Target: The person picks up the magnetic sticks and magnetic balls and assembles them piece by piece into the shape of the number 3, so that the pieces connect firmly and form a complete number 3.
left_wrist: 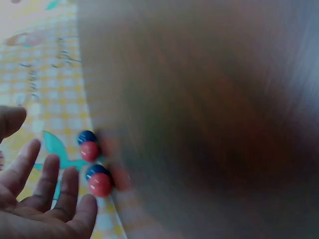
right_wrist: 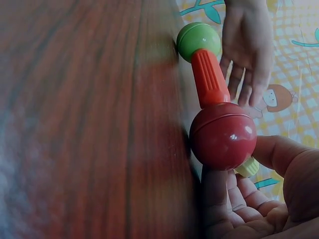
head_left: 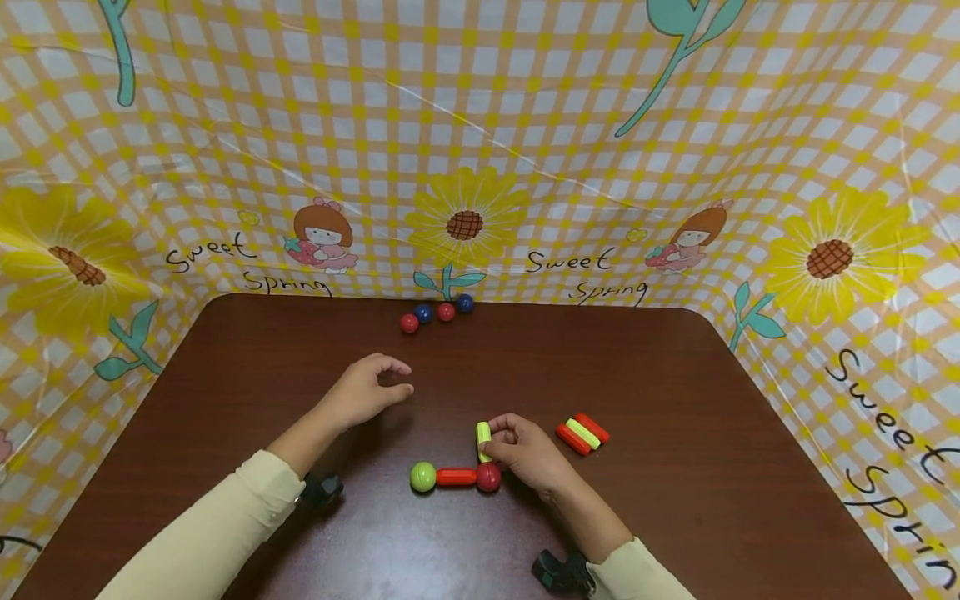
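My right hand pinches a yellow-green ribbed rod between thumb and fingers. The rod's near end meets a dark red ball; whether it is fixed there I cannot tell. An orange-red rod joins that ball to a green ball, all lying on the table. In the right wrist view the red ball hides most of the yellow-green rod. My left hand hovers above the table, fingers relaxed, holding nothing. Its spread fingers show in the left wrist view.
Two red balls and two blue balls lie at the table's back edge. Right of my right hand lie two red rods with a yellow-green rod between them. A checked cloth surrounds the brown table at back and sides.
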`<state>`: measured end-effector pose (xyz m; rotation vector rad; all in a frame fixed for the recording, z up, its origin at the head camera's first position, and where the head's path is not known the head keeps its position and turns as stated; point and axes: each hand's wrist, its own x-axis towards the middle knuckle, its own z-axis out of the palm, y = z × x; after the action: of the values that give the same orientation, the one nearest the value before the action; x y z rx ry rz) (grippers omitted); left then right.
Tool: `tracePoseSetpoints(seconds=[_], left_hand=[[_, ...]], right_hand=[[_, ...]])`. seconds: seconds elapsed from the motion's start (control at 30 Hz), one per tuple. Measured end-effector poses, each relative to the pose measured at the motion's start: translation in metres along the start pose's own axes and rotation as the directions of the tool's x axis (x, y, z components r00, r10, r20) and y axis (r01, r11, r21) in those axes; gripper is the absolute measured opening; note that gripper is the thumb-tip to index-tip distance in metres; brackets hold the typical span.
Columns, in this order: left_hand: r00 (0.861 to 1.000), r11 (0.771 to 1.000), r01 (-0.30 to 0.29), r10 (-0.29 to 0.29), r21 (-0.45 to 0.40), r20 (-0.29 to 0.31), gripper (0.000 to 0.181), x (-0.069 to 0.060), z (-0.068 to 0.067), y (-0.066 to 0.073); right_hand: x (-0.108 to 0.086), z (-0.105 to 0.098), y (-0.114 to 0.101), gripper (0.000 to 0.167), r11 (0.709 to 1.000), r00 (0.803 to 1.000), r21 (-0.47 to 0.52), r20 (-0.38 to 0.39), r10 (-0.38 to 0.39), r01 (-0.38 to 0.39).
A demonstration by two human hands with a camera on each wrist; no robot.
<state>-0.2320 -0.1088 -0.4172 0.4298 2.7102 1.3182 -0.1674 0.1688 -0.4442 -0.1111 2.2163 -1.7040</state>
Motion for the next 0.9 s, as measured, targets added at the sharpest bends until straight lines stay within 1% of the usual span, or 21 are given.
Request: tracePoseSetpoints(seconds=[0.1,0.23,0.3,0.37,0.5,0.67,0.8,0.9], left_hand=[[1.0,0.999,0.013,-0.012,0.041,-0.023,0.039,0.023,-0.004,-0.003],[0.999,0.997,0.025,-0.022,0.077,-0.04,0.044,0.053,-0.005,-0.008],[0.999,0.995,0.034,-0.03,0.095,-0.045,0.046,0.065,-0.006,-0.011],[0.998,0.992,0.042,-0.037,0.119,-0.047,0.046,0.074,-0.007,-0.014],[0.997,0.987,0.056,-0.048,0.15,-0.055,0.046,0.086,-0.011,-0.019],[0.994,0.989,0.074,-0.063,0.129,-0.09,0.048,0.1,-0.013,-0.026],[0.99,0.988,0.1,-0.086,0.121,-0.115,0.05,0.109,-0.01,-0.029],[0.986,0.986,0.12,-0.105,0.118,-0.129,0.051,0.114,-0.004,-0.029]], right_hand=[[-0.001,-0.001,0.001,0.03,1.0,1.0,-0.006,-0.005,0.004,-0.004],[-0.001,-0.002,0.002,0.03,1.0,1.0,-0.013,-0.017,0.003,-0.004],[-0.002,-0.002,0.002,0.031,1.0,1.0,-0.016,-0.021,0.0,-0.001],[-0.002,-0.001,0.002,0.031,1.0,1.0,-0.015,-0.019,-0.001,0.001],[-0.001,0.002,0.004,0.031,1.0,1.0,-0.008,-0.008,-0.007,0.007],[-0.002,0.004,0.003,0.03,1.0,1.0,-0.014,-0.023,0.003,-0.003],[-0.003,0.002,0.001,0.03,0.999,0.999,-0.031,-0.031,0.014,-0.015],[-0.003,0.001,0.0,0.03,0.999,0.999,-0.034,-0.029,0.015,-0.016]])
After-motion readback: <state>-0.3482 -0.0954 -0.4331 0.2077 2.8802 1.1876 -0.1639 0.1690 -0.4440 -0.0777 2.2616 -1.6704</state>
